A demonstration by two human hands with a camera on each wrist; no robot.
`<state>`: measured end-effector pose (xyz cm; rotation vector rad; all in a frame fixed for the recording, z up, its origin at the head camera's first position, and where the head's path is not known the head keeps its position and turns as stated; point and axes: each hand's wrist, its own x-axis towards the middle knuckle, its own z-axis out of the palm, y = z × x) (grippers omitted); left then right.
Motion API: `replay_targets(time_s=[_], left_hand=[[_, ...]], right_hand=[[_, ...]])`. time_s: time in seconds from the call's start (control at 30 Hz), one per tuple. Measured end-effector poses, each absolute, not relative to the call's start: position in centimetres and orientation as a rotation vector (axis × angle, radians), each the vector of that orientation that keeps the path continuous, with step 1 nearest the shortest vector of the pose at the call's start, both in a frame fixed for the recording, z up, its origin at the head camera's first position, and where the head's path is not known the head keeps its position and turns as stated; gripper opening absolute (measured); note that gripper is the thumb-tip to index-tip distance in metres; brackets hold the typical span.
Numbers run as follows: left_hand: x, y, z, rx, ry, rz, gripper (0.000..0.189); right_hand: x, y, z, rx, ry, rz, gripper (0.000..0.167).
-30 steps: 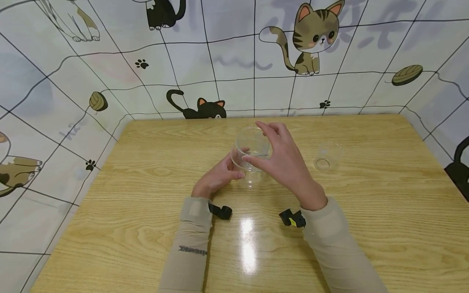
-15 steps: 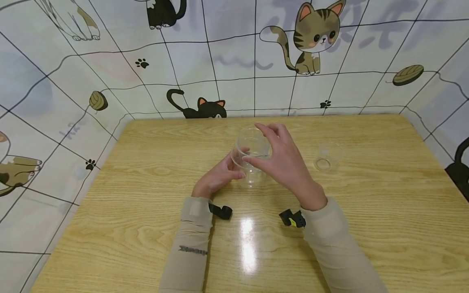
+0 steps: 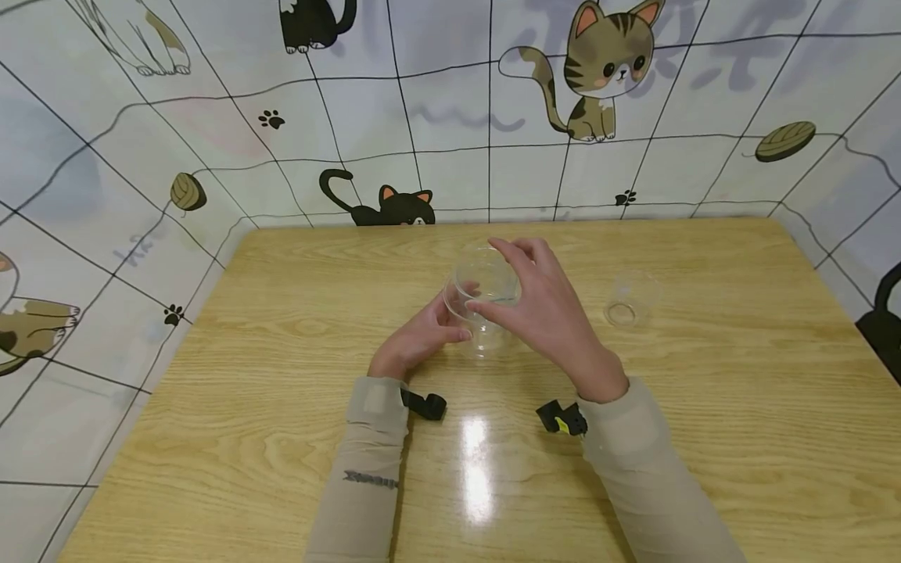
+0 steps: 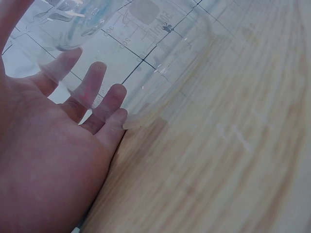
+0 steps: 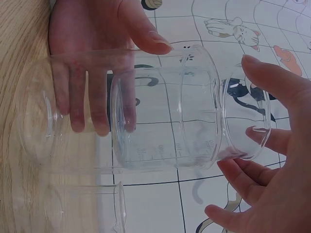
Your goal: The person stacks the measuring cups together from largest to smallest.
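Observation:
Two clear glass beakers stand nested near the middle of the table. The larger beaker (image 3: 484, 340) is outside and rests on the wood; my left hand (image 3: 420, 338) holds its left side, thumb in front and fingers behind the glass. Partly inside it sits a smaller beaker (image 5: 165, 116) with faint graduation marks, its base well above the larger one's base. My right hand (image 3: 545, 305) grips this smaller beaker near its rim, which sticks out above the larger rim. In the left wrist view, the fingers (image 4: 92, 87) lie along the larger beaker's wall.
Another small clear beaker (image 3: 622, 314) stands on the table to the right of my right hand. The wooden table (image 3: 281, 313) meets white panels (image 3: 450, 180) printed with cats and grid lines at the back and sides.

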<state>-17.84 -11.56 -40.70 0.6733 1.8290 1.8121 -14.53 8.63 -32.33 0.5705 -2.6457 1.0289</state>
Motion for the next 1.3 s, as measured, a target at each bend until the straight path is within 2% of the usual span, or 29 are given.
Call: replay_targets(time_s=[1.3], left_hand=[[-17.91, -11.66, -40.85, 0.700, 1.805, 1.838, 0.067]], right_hand=[[-14.52, 8.37, -32.62, 0.499, -2.809, 1.024, 0.081]])
